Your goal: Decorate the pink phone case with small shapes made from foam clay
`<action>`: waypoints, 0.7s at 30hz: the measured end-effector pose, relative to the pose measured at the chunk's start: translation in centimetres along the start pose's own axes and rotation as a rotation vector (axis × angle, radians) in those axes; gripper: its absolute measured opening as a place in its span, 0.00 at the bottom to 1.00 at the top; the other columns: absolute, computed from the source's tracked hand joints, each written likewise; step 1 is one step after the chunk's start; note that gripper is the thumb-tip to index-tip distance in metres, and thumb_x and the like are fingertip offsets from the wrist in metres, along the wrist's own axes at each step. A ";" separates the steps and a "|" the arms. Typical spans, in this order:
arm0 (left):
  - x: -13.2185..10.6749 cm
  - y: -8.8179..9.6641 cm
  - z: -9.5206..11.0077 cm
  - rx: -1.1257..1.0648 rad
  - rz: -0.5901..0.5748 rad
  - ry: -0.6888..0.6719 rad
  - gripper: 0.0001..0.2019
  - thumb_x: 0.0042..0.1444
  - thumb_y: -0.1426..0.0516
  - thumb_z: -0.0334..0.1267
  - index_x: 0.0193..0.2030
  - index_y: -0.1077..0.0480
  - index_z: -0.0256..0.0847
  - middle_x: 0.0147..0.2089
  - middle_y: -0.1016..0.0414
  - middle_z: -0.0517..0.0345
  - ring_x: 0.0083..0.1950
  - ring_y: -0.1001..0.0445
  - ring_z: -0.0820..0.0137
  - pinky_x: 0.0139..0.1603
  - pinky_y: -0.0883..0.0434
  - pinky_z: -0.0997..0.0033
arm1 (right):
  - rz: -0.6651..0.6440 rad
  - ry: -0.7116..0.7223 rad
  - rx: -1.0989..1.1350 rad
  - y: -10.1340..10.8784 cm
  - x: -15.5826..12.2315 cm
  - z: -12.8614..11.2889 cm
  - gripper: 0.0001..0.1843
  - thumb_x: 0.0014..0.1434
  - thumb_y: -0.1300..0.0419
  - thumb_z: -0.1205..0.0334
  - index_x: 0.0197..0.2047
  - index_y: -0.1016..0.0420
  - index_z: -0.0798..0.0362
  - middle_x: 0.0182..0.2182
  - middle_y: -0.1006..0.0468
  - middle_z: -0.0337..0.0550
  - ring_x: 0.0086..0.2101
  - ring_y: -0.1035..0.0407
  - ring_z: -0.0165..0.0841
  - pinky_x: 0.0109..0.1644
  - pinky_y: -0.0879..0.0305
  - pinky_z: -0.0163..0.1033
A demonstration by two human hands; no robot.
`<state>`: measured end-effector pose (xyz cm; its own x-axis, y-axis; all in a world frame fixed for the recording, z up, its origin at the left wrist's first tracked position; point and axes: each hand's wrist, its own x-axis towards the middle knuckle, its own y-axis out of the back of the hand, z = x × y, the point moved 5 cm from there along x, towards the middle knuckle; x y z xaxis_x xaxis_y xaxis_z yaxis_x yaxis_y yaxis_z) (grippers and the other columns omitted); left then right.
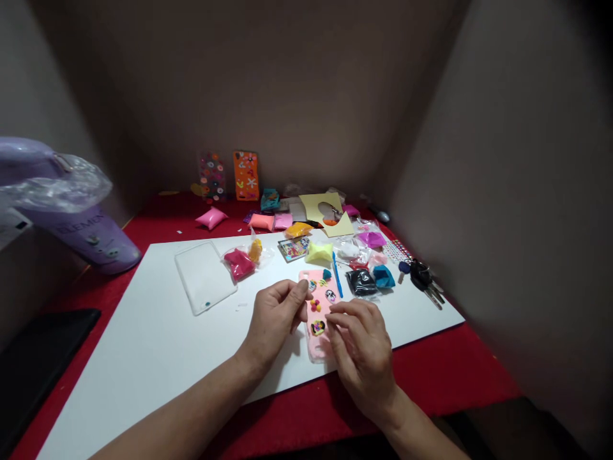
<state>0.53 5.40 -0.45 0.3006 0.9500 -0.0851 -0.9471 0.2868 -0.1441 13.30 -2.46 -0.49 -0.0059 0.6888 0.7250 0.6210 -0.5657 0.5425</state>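
A pink-coated phone case (320, 348) lies on the white board in front of me, decorated with a red-and-yellow flower, small stickers and a teal lump near its top. My left hand (280, 310) is at the case's left edge, thumb pressed against the bent fingers; what it may hold is hidden. Over the right edge hovers my right hand (361, 342), thumb and fingertips pinched close together beside the lower sticker. Anything between them is too small to make out. A blue modelling tool (338, 276) lies just beyond the case.
On the white board (158, 358) are a clear case (205, 278), a red clay packet (239, 263), a yellow one (319, 253), a black one (361, 282) and keys (424, 278). Behind stands an orange decorated case (246, 176). A purple tumbler (90, 239) is at left.
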 end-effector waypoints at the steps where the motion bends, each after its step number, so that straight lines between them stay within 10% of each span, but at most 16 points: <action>1: 0.1 0.1 0.0 -0.056 0.000 0.019 0.14 0.55 0.44 0.45 0.28 0.30 0.35 0.18 0.36 0.64 0.17 0.46 0.80 0.19 0.49 0.79 | 0.032 0.000 0.006 0.3 0.0 0.0 0.12 0.54 0.43 0.75 0.41 0.29 0.52 0.39 0.27 0.47 0.42 0.35 0.40 0.47 0.36 0.52; 4: 0.5 0.5 0.1 -0.282 -0.006 0.058 0.03 0.50 0.45 0.31 0.30 0.30 0.35 0.26 0.31 0.61 0.24 0.39 0.79 0.24 0.41 0.80 | 0.098 -0.008 0.020 0.9 -0.1 0.0 0.13 0.54 0.43 0.75 0.41 0.29 0.51 0.38 0.27 0.45 0.42 0.34 0.40 0.47 0.36 0.52; 8: 1.2 1.1 0.4 -0.421 -0.008 0.059 0.15 0.33 0.49 0.18 0.28 0.30 0.36 0.32 0.29 0.60 0.32 0.35 0.78 0.33 0.37 0.81 | 0.108 -0.013 0.036 1.2 -0.2 0.0 0.13 0.55 0.43 0.75 0.41 0.29 0.51 0.37 0.26 0.45 0.42 0.34 0.39 0.47 0.35 0.52; 14: 1.3 0.8 -0.5 -0.501 -0.030 0.225 0.13 0.38 0.46 0.16 0.29 0.28 0.33 0.36 0.26 0.53 0.40 0.28 0.73 0.41 0.31 0.78 | 0.106 -0.024 0.044 1.3 -0.2 0.1 0.13 0.55 0.44 0.75 0.42 0.29 0.50 0.38 0.26 0.45 0.42 0.34 0.39 0.46 0.35 0.52; 21: 1.5 1.5 -1.0 -0.495 -0.065 0.306 0.08 0.49 0.42 0.25 0.37 0.30 0.36 0.29 0.31 0.59 0.22 0.38 0.81 0.15 0.48 0.85 | 0.131 -0.018 0.068 1.8 0.1 -0.1 0.13 0.54 0.43 0.77 0.40 0.28 0.52 0.36 0.26 0.44 0.41 0.33 0.37 0.45 0.34 0.50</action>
<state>-0.33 7.11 -1.75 0.4447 0.8324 -0.3308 -0.7823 0.1811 -0.5960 14.34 -3.49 0.58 0.0926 0.6198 0.7793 0.6676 -0.6193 0.4133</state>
